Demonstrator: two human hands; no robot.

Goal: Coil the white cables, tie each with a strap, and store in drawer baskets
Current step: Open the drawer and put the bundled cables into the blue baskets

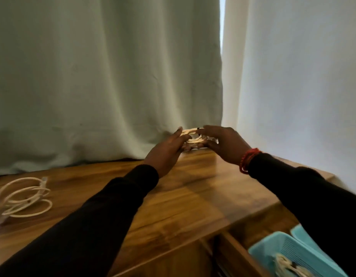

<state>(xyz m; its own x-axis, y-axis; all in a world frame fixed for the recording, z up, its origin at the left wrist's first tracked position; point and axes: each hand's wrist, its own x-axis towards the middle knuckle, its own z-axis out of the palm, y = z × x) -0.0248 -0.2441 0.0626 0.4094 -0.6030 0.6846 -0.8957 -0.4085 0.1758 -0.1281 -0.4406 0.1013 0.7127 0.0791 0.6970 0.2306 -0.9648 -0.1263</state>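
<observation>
From the head camera we see both hands out at the far edge of the wooden table (193, 192), close against the pale curtain (113, 76). Between them sits a coiled white cable (193, 137), its loops bunched together. Our left hand (167, 150) lies with fairly straight fingers along the coil's left side, and our right hand (225, 143) curves its fingers over and around the right side; a small dark bit shows at the top of the coil, perhaps a strap, though we cannot tell. We judge the step to be gathering or tying this coil. A second loose coil (25, 196) lies untied near the table's left edge. At the lower right an open drawer holds a turquoise basket (273, 250) with a bundled cable (291, 266) already inside. Next we would need to cinch the loops firmly, then carry the bundle to the basket without letting it spring open
</observation>
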